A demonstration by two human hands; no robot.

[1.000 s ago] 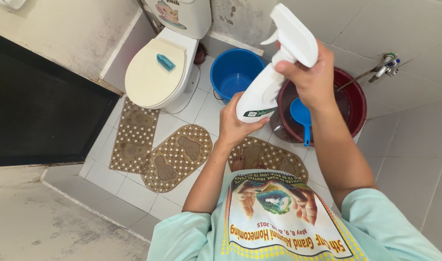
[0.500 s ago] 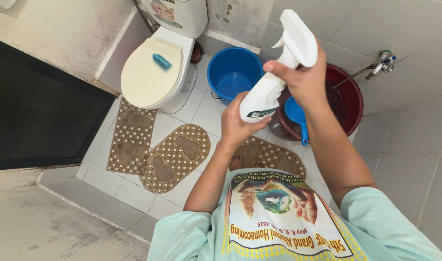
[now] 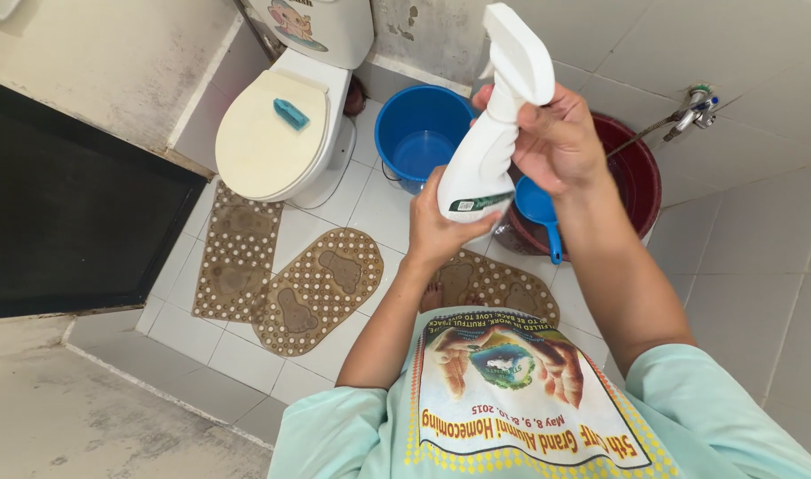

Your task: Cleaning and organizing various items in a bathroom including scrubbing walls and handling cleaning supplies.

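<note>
While you hold the white plastic spray bottle (image 3: 487, 151) up in front of your chest, above the tiled floor, your left hand (image 3: 436, 232) cups its base from below and your right hand (image 3: 556, 142) wraps the narrow neck just under the trigger head, fingers closed on it. It looks like a light, stiff, thin-walled plastic thing, smooth and likely slippery if wet, so the tapered neck and the flared lower body are the sure places to grip; the trigger head is hard, moulded and angular, and a poor handle. How full it is cannot be told from here. Below it, a round blue plastic bucket (image 3: 420, 133) stands beside a wide dark red plastic basin (image 3: 643, 191), in which a blue plastic dipper with a long handle (image 3: 542, 213) rests; both look rigid and glossy. A metal tap (image 3: 696, 105) juts from the pale tiled wall above the basin. To your left, the cream toilet with its lid shut (image 3: 268, 142) carries a small teal block (image 3: 291, 113). Brown rubbery bath mats with raised pale dots (image 3: 317, 286) lie on the white floor tiles, soft and grippy by their look.
</note>
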